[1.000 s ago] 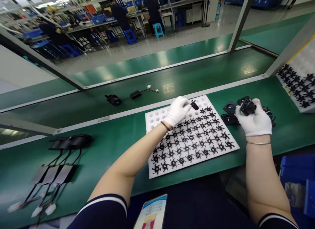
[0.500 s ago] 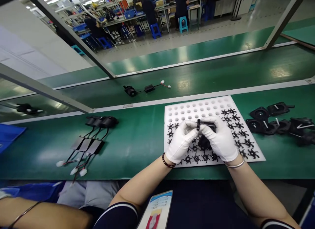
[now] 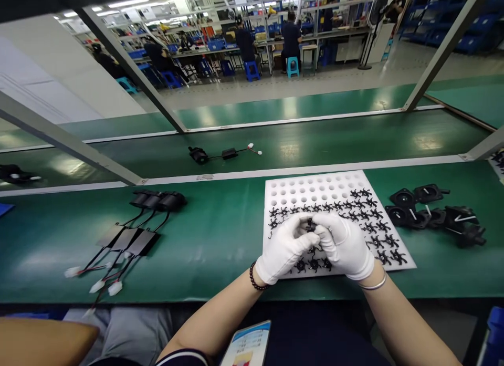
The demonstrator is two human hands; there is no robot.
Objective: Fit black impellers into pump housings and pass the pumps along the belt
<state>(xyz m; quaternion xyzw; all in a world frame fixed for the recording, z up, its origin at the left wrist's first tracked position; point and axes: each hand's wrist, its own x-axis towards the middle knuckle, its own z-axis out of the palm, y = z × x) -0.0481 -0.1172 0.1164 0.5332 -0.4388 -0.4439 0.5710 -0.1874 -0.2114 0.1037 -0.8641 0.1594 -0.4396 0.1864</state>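
Observation:
My left hand [image 3: 282,248], in a white glove, has its thumb and fingers closed on a small black part [image 3: 311,225]. My gloved right hand [image 3: 344,245] meets it from the other side, fingers curled in and fingertips at the same part. The gloves cover most of the part, so its full shape is hidden. Both hands are over a white foam tray [image 3: 271,190] with rows of round holes. Small black impellers [image 3: 389,240] with curved blades fill many of the nearer holes, while the far left rows hold none.
Black pump housings and covers [image 3: 429,218] lie right of the tray. To the left are three black pumps [image 3: 157,200] wired to grey-topped boxes [image 3: 129,241] and white connectors. Another wired pump [image 3: 198,155] sits on the belt beyond the white rail. A neighbour's arm [image 3: 47,340] shows lower left.
The larger black boxy piece seen between my hands earlier no longer shows. My hands have come closer together, the right turned further inward. The camera view has tilted upward.

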